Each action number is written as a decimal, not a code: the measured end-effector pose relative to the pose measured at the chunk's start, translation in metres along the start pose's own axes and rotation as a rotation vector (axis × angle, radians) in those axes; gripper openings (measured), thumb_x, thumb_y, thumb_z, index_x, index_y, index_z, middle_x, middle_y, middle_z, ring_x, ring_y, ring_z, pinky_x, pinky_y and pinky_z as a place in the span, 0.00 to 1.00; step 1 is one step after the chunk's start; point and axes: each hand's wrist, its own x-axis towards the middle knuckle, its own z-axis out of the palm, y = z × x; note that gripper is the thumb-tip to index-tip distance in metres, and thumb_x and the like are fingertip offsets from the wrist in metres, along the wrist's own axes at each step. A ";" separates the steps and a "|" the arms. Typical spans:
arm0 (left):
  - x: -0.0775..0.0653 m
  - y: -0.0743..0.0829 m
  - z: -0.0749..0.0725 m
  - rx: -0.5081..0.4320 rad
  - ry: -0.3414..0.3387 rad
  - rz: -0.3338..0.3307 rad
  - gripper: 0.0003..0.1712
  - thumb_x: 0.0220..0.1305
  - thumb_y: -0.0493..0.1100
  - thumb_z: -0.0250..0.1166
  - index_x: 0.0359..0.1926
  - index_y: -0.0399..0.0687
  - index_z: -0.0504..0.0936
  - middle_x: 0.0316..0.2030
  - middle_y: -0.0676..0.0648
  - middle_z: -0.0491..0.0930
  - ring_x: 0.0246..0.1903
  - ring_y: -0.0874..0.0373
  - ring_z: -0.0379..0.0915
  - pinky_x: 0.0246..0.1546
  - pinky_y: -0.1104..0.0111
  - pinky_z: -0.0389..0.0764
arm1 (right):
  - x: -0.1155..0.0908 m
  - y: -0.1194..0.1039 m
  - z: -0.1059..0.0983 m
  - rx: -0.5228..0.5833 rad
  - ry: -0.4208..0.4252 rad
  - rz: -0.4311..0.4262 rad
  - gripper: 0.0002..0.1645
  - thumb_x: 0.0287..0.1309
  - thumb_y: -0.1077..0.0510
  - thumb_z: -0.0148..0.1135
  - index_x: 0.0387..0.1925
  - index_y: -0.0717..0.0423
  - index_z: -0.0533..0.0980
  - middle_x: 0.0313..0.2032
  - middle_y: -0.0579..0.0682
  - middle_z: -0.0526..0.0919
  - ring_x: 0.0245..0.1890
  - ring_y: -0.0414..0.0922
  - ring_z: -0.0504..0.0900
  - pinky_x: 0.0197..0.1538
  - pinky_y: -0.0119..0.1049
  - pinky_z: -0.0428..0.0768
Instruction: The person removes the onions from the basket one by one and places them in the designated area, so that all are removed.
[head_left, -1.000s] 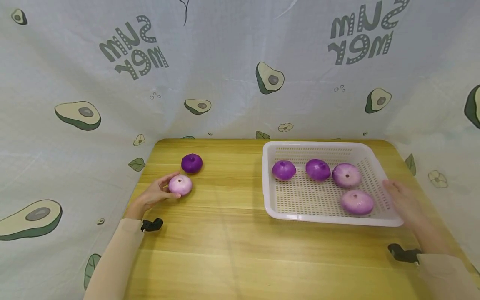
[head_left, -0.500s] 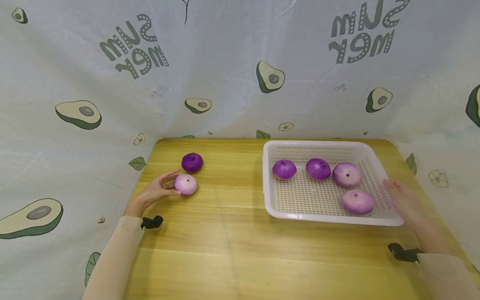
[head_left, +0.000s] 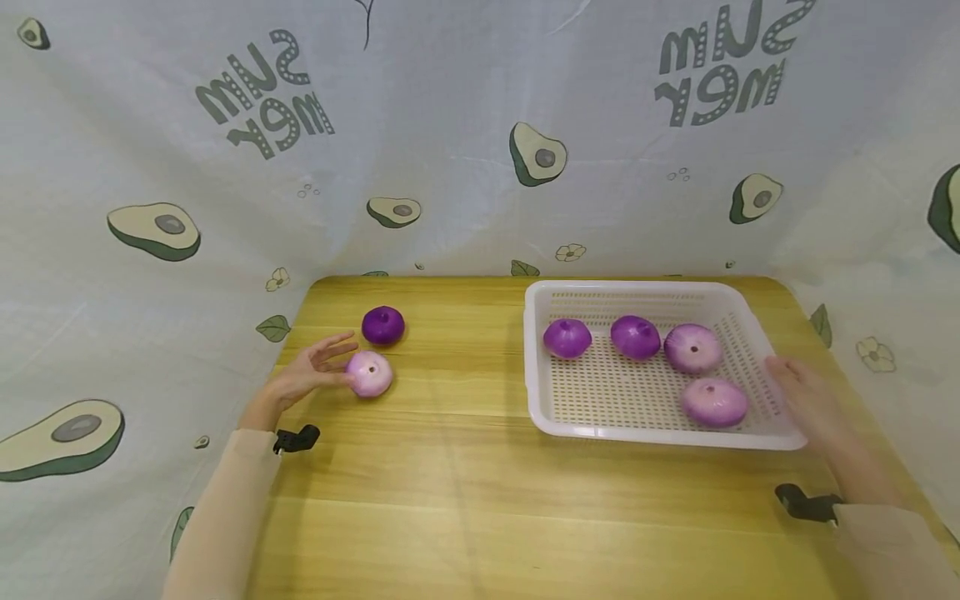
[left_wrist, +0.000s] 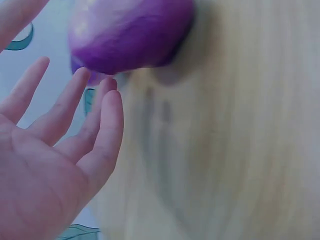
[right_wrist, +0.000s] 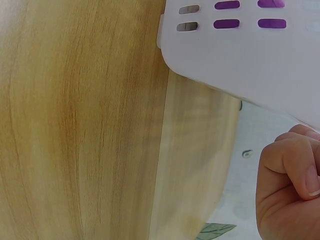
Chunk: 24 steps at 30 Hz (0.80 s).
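In the head view my left hand (head_left: 303,377) is beside a pale purple onion (head_left: 371,375) at the table's left. Its fingers are spread and relaxed; the thumb tip is at the onion's near side. In the left wrist view the fingers (left_wrist: 107,115) reach up just below the onion (left_wrist: 132,37), not wrapped round it. A darker purple onion (head_left: 383,326) sits behind. My right hand (head_left: 813,408) grips the right rim of a white plastic basket (head_left: 585,432); in the right wrist view its curled fingers (right_wrist: 290,160) meet the basket's edge, partly cut off by the frame.
Inside the basket lie several onions, among them a purple onion (head_left: 567,339) at left and a paler onion (head_left: 715,403) near the front. A wooden table (head_left: 465,500) is below. A cloth with avocado prints (head_left: 540,156) hangs behind and along both sides.
The pale onion has shifted a little to the right. My left fingers have opened and drawn back slightly from it. My right hand and the basket have stayed in place.
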 end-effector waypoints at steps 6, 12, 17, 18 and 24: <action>0.003 0.031 -0.003 0.014 -0.004 0.074 0.45 0.62 0.25 0.65 0.77 0.41 0.55 0.72 0.27 0.53 0.68 0.32 0.56 0.56 0.70 0.76 | -0.003 -0.003 0.001 0.006 0.010 -0.018 0.41 0.79 0.43 0.29 0.66 0.80 0.54 0.51 0.80 0.71 0.29 0.27 0.74 0.30 0.30 0.76; 0.020 0.070 0.008 0.034 -0.049 0.111 0.45 0.62 0.26 0.66 0.76 0.45 0.57 0.73 0.31 0.56 0.69 0.32 0.54 0.57 0.66 0.77 | -0.002 -0.002 0.000 0.017 0.026 -0.036 0.38 0.79 0.45 0.29 0.65 0.80 0.55 0.47 0.78 0.73 0.29 0.27 0.74 0.30 0.29 0.75; 0.038 0.098 0.026 0.060 -0.099 0.140 0.45 0.61 0.28 0.69 0.76 0.47 0.60 0.72 0.36 0.61 0.69 0.32 0.56 0.60 0.64 0.75 | -0.003 -0.003 -0.001 0.014 0.017 -0.030 0.39 0.79 0.44 0.29 0.65 0.80 0.55 0.49 0.79 0.72 0.29 0.27 0.73 0.30 0.29 0.75; 0.041 0.103 0.029 0.070 -0.112 0.147 0.45 0.61 0.29 0.69 0.76 0.47 0.59 0.72 0.37 0.61 0.69 0.33 0.56 0.60 0.63 0.74 | -0.003 -0.004 -0.001 0.012 0.011 -0.025 0.39 0.79 0.44 0.28 0.65 0.80 0.54 0.50 0.79 0.71 0.29 0.27 0.73 0.31 0.29 0.75; 0.066 0.125 0.049 0.100 -0.194 0.180 0.45 0.60 0.30 0.71 0.75 0.47 0.61 0.71 0.42 0.64 0.68 0.42 0.62 0.60 0.58 0.75 | -0.004 -0.006 -0.001 -0.001 0.001 0.004 0.42 0.79 0.42 0.28 0.67 0.81 0.52 0.54 0.80 0.67 0.33 0.27 0.71 0.33 0.32 0.73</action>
